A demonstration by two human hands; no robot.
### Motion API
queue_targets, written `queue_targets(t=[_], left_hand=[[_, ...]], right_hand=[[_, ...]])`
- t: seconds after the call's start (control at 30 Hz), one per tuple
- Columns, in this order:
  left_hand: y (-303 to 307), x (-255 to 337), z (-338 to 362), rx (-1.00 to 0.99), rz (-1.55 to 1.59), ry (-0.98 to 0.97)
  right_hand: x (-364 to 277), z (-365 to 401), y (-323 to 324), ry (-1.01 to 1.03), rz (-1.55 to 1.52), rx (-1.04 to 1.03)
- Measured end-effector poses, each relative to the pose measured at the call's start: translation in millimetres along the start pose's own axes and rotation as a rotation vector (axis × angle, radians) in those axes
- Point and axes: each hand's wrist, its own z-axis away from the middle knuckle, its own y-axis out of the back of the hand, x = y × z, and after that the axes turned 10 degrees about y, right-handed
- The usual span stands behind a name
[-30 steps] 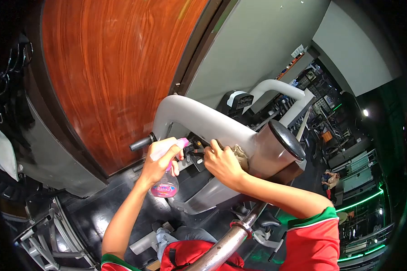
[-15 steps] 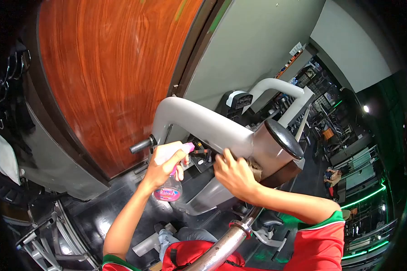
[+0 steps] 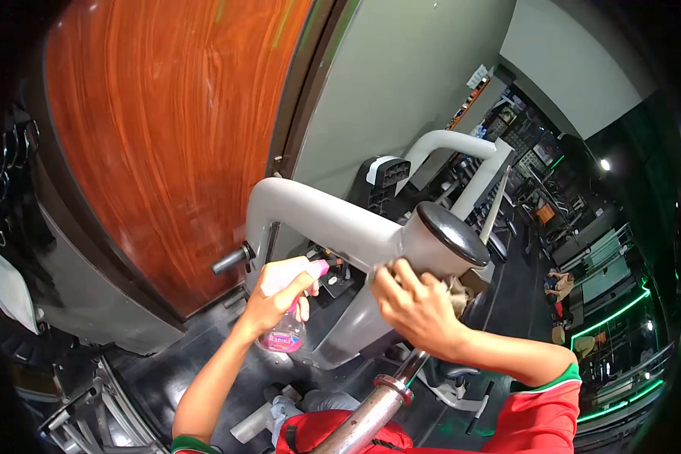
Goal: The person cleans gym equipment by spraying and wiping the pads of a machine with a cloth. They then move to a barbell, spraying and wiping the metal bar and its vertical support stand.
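My left hand (image 3: 281, 293) is wrapped round the neck of a spray bottle (image 3: 284, 337), clear with a pink nozzle and pink label. Under the curled fingers of my right hand (image 3: 416, 306) is a crumpled beige cloth (image 3: 459, 296), pressed against the grey metal frame (image 3: 333, 219) of a gym machine. That hand rests just below the round black end cap (image 3: 452, 233) of the frame's thick tube. Part of the cloth is hidden behind the fingers.
A worn metal bar (image 3: 371, 416) rises in front of my body. Behind the frame stand a wood-grain panel (image 3: 174, 136) and a grey wall (image 3: 386, 83). Metal racking (image 3: 91, 416) is at lower left. A person (image 3: 560, 286) is far off at right, among gym equipment.
My right hand has shifted slightly right along the tube, and more of the cloth shows. The left hand still holds the bottle, a little lower in view. The camera view has shifted slightly.
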Motion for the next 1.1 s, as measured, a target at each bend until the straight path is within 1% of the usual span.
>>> queue_targets(t=[0.07,0.1,0.13,0.2,0.23,0.27,0.33,0.37,0.4,0.5,0.53,0.6,0.67,0.73,0.77,0.8,0.87,0.93,0.97,1.07,1.1], left_hand=[[-4.3,0.8,-0.5,-0.022,-0.005,0.016],[-7.0,3.8,-0.9,-0.028,-0.019,0.014],[-8.5,3.7,-1.7,-0.030,-0.022,0.008],[-12.0,2.3,-4.1,-0.063,-0.052,-0.001],[-16.8,7.0,-3.5,-0.060,-0.061,0.012],[-19.2,8.5,-4.6,-0.065,-0.061,0.011],[-23.7,11.2,-6.5,-0.086,-0.073,0.027],[-25.5,12.5,-7.9,-0.089,-0.077,0.027],[-27.2,13.6,-8.9,-0.094,-0.092,0.033],[-32.1,13.7,-10.1,-0.111,-0.086,0.037],[-33.9,13.6,-10.5,-0.121,-0.060,0.032],[-37.2,14.0,-10.4,-0.143,-0.066,0.031],[-40.2,14.4,-11.1,-0.167,-0.069,0.035],[-43.0,13.2,-12.4,-0.202,-0.105,0.017],[-44.5,12.2,-12.7,-0.207,-0.106,0.021],[-46.1,11.2,-12.9,-0.218,-0.112,0.018],[-49.2,10.4,-14.1,-0.238,-0.124,0.010],[-52.6,8.4,-12.2,-0.244,-0.077,-0.001],[-53.4,8.8,-11.1,-0.253,-0.081,0.003],[-53.2,9.1,-4.6,-0.244,-0.100,-0.002],[-52.3,8.9,-3.1,-0.247,-0.100,0.006]], right_hand=[[-12.9,13.5,-8.2,0.078,-0.071,-0.124],[-10.1,17.8,-6.5,0.104,-0.075,-0.033],[-5.0,20.1,-3.9,0.100,-0.069,-0.031],[11.8,21.0,9.7,0.022,-0.195,0.016],[20.7,19.2,26.7,-0.042,-0.115,0.036],[30.1,19.2,29.4,-0.120,-0.082,0.104],[42.6,19.6,49.8,-0.193,-0.096,0.124],[38.1,23.1,39.8,-0.200,-0.101,0.159],[28.2,23.5,30.6,-0.195,-0.023,0.176],[-2.3,33.3,8.6,-0.064,-0.108,0.031],[-13.1,40.1,-0.6,-0.003,-0.123,0.039],[-22.4,47.7,-7.2,0.035,-0.164,0.017],[-11.1,53.1,-2.6,-0.027,-0.288,0.007],[8.2,56.8,19.9,-0.097,-0.182,0.078],[17.3,60.1,26.7,-0.176,-0.181,0.133],[26.8,63.3,36.8,-0.203,-0.157,0.185],[26.9,68.2,40.4,-0.246,-0.133,0.215],[11.9,71.9,28.5,-0.233,-0.096,0.216],[2.7,74.1,18.4,-0.190,-0.125,0.194],[-20.6,84.7,-2.2,-0.057,-0.229,0.070],[-19.5,85.4,-4.4,-0.060,-0.259,0.117]])
